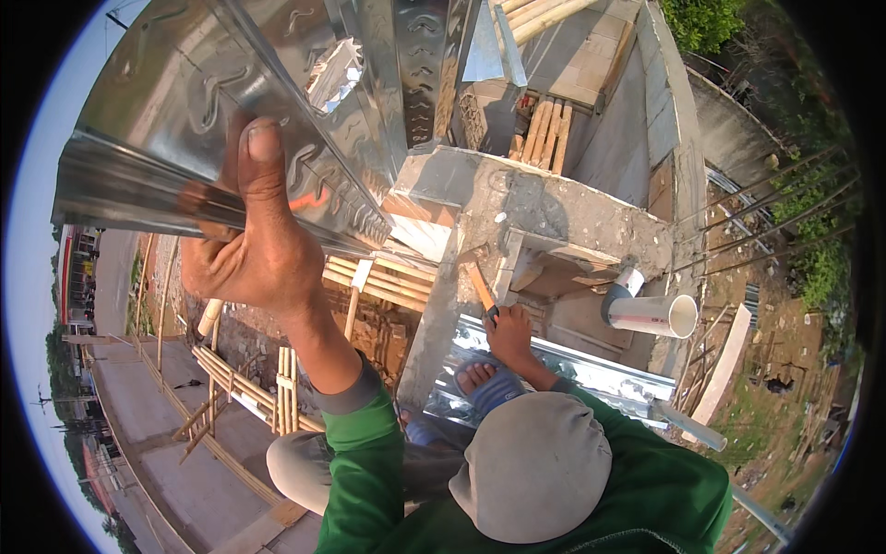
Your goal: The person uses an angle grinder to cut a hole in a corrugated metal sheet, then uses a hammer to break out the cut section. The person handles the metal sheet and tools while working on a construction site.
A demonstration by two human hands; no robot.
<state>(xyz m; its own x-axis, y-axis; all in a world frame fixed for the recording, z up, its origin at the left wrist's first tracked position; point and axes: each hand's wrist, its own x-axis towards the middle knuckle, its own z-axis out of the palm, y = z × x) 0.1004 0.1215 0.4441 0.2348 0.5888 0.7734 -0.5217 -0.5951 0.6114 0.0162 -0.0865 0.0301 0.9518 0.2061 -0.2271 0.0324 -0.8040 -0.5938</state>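
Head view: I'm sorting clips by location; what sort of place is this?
Likely an outdoor building site, high up: bare concrete column, bamboo scaffold poles below, and a galvanised steel channel gripped by the left hand; the right hand holds an orange-handled tool.

One head-worn fisheye view, looking steeply down from a height

The camera sits above the wearer's cap (535,466) and green sleeve (365,452), very near the raised left hand (249,249) and the galvanized steel channel (212,120) it grips. It faces down past a concrete column top (544,208) to the ground and street far below; edges curve toward the dark rim.
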